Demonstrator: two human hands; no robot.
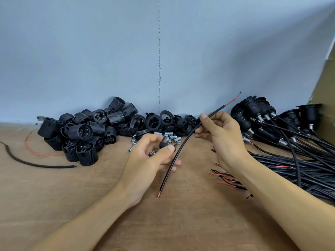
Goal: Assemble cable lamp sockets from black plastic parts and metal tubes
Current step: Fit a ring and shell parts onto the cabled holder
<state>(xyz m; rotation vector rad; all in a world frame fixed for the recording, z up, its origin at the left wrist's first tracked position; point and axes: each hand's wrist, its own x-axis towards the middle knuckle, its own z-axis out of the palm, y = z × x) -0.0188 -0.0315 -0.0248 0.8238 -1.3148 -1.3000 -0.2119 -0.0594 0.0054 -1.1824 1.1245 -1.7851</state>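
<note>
Two hands work above the wooden tabletop (pixel 90 196). The right hand (pixel 223 138) pinches a black two-core cable (pixel 181 148) near its upper end, holding it slanted so the lower stripped end hangs free beside the left hand (pixel 150 160). The left hand grips a small black plastic part (pixel 164 143) between thumb and fingertips, close to the cable, apparently ready for threading.

Stock lies within reach along the wall: threaded socket bodies (pixel 81 134) heaped at left; black rings (pixel 154 122) at centre; short metal tubes (pixel 173 138) just behind the left hand; finished sockets (pixel 253 113) with trailing leads (pixel 290 169) at right.

The surface is bare, scuffed wood; the wall (pixel 108 51) is pale blue-grey with a vertical seam; brown cardboard (pixel 326 87) stands at the right edge.
</note>
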